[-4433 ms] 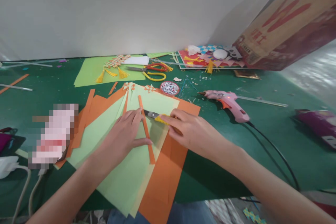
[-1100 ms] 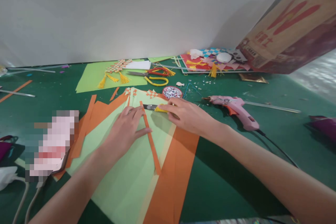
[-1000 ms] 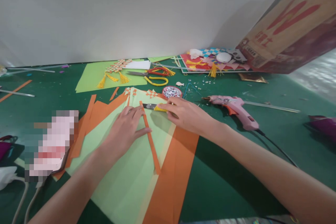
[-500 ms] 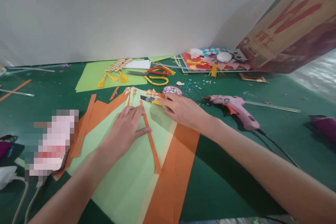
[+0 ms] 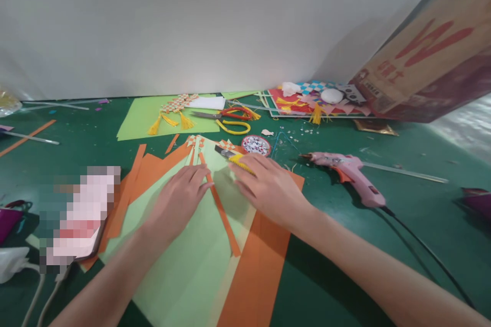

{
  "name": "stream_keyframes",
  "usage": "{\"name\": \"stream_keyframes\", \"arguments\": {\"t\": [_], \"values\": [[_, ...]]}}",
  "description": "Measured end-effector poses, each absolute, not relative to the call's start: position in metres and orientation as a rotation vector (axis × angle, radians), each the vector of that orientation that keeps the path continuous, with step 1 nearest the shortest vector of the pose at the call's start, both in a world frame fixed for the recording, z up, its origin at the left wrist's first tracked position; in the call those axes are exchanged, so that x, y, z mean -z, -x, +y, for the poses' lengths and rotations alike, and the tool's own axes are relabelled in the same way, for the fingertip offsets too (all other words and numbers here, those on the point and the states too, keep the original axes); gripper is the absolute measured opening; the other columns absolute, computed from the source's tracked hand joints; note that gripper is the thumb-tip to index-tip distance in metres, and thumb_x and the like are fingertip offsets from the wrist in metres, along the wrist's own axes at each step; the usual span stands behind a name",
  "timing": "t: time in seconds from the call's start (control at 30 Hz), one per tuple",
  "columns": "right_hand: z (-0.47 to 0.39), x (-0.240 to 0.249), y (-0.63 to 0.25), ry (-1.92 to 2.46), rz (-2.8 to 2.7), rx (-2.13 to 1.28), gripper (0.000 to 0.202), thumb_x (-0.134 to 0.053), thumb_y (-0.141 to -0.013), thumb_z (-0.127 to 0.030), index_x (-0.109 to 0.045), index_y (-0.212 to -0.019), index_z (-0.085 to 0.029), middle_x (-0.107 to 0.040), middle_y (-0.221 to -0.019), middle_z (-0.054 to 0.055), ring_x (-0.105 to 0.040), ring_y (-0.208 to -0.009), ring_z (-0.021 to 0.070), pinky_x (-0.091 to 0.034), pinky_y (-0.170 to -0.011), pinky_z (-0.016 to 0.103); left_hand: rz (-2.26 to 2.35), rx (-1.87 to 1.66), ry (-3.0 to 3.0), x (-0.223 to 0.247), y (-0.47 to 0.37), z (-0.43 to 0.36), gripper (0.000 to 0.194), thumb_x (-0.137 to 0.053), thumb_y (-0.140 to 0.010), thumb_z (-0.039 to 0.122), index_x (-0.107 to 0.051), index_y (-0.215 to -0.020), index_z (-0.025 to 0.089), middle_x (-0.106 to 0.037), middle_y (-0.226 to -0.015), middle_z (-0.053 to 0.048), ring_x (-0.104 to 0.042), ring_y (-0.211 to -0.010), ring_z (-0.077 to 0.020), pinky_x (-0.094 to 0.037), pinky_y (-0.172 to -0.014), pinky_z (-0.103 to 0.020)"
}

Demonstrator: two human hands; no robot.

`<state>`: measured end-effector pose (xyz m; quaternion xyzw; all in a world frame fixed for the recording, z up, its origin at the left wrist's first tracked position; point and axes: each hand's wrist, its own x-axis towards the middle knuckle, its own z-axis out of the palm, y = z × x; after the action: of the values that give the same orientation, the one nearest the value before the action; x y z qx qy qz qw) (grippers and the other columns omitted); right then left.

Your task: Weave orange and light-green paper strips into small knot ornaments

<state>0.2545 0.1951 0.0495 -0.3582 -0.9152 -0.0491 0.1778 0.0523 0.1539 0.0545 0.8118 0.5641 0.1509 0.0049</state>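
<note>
A narrow orange paper strip lies slantwise over pale green paper. My left hand rests on the green paper, with its fingertips at the upper part of the strip; whether they pinch it is hard to tell. My right hand is closed on a yellow utility knife, whose dark blade end points up and left. Under and beside the green sheet is orange paper. Small woven orange-and-white pieces lie at the sheet's top edge.
Red-and-yellow scissors lie beyond the hands, near a round tray of beads. A pink glue gun is at right, a blurred-out phone at left. A paper bag stands at the back right.
My right hand has drawn the knife back slightly from the strip, toward me. My left hand's fingers have come closer together at the strip. The view has shifted a little.
</note>
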Motion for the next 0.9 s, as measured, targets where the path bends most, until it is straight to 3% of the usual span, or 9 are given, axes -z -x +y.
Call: {"name": "stream_keyframes", "arguments": {"t": [0.13,0.23,0.37,0.63,0.77,0.9], "values": [[0.183,-0.046,-0.246,0.909,-2.639,-0.099,0.022,-0.052,-0.088,-0.023,-0.066,-0.102,-0.015,-0.065,-0.097,0.013,-0.06,-0.096,0.0267,-0.052,-0.08,0.041,1.729,-0.456,-2.651,-0.053,-0.044,0.155,0.032,-0.035,-0.093,0.009,-0.058,-0.113,0.018,-0.066,-0.116,-0.009,-0.061,-0.107,-0.0228,-0.05,-0.093,-0.042],[0.178,-0.04,-0.241,0.869,-2.59,-0.195,0.033,-0.058,-0.085,-0.037,-0.063,-0.106,-0.012,-0.064,-0.101,0.014,-0.059,-0.099,0.0274,-0.051,-0.085,0.043,1.671,-0.45,-2.727,-0.052,-0.041,0.155,0.036,-0.036,-0.089,0.004,-0.059,-0.113,0.017,-0.066,-0.116,-0.009,-0.061,-0.107,-0.0236,-0.051,-0.091,-0.042],[0.176,-0.034,-0.238,0.811,-2.536,-0.211,0.047,-0.057,-0.083,-0.049,-0.063,-0.107,-0.009,-0.061,-0.11,0.018,-0.055,-0.108,0.0304,-0.049,-0.091,0.045,1.648,-0.475,-2.748,-0.052,-0.041,0.155,0.029,-0.038,-0.091,0.008,-0.061,-0.109,0.014,-0.069,-0.108,-0.011,-0.064,-0.099,-0.0244,-0.053,-0.086,-0.042],[0.175,-0.031,-0.237,0.794,-2.524,-0.271,0.046,-0.057,-0.083,-0.049,-0.063,-0.11,-0.013,-0.059,-0.118,0.018,-0.053,-0.116,0.0319,-0.048,-0.095,0.051,1.51,-0.459,-2.752,-0.054,-0.04,0.158,0.029,-0.037,-0.094,0.011,-0.064,-0.104,0.015,-0.069,-0.105,-0.01,-0.064,-0.097,-0.0226,-0.053,-0.088,-0.044],[0.176,-0.033,-0.238,0.813,-2.51,-0.321,0.046,-0.058,-0.082,-0.05,-0.061,-0.113,-0.016,-0.06,-0.12,0.016,-0.054,-0.116,0.0314,-0.049,-0.093,0.052,1.343,-0.424,-2.842,-0.054,-0.036,0.159,0.028,-0.039,-0.097,0.023,-0.065,-0.105,0.015,-0.069,-0.108,-0.01,-0.063,-0.102,-0.023,-0.052,-0.088,-0.043],[0.18,-0.032,-0.242,0.823,-2.429,-0.378,0.035,-0.058,-0.084,-0.043,-0.064,-0.104,-0.015,-0.064,-0.114,0.015,-0.058,-0.111,0.0288,-0.05,-0.093,0.047,1.28,-0.395,-2.911,-0.056,-0.032,0.159,0.041,-0.045,-0.091,0.045,-0.064,-0.106,0.012,-0.069,-0.109,-0.011,-0.063,-0.1,-0.0245,-0.053,-0.084,-0.041]]}}
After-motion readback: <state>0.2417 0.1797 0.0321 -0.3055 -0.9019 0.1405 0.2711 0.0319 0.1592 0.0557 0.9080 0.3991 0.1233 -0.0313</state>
